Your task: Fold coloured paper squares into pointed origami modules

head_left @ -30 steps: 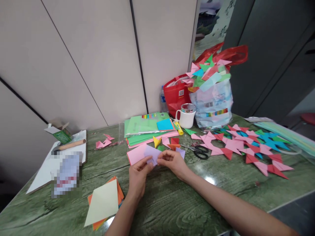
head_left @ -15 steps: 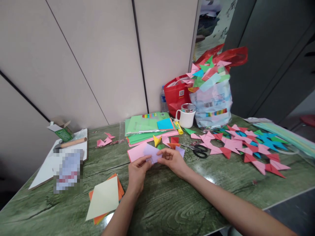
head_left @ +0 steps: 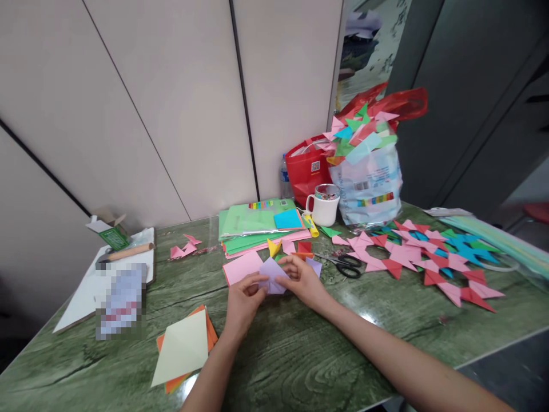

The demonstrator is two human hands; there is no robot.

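Observation:
Between my hands is a sheet of light purple paper (head_left: pixel 273 276), partly folded, with a pointed top and crease lines on its face. My left hand (head_left: pixel 245 294) pinches its left edge. Thumb and fingers of my right hand (head_left: pixel 301 281) close on its right side. Just behind my left hand lies a pink paper sheet (head_left: pixel 241 268). Past my right hand are small folded pieces, among them a yellow one (head_left: pixel 274 248), a red one (head_left: pixel 305 247) and a purple one (head_left: pixel 315 266). Black-handled scissors (head_left: pixel 348 266) lie to the right.
Cream and orange sheets (head_left: pixel 184 346) lie front left. Behind my hands is a stack of green paper packs (head_left: pixel 249 220), near a white mug (head_left: pixel 325 209). A bag of folded pieces (head_left: pixel 369 191) stands back right. Joined pink and red stars (head_left: pixel 403 252) cover the right. A hammer (head_left: pixel 128 252) rests left.
The purple paper has turned and now shows a pointed top with creases. My right hand's fingers have shifted along its side, and the view has moved slightly.

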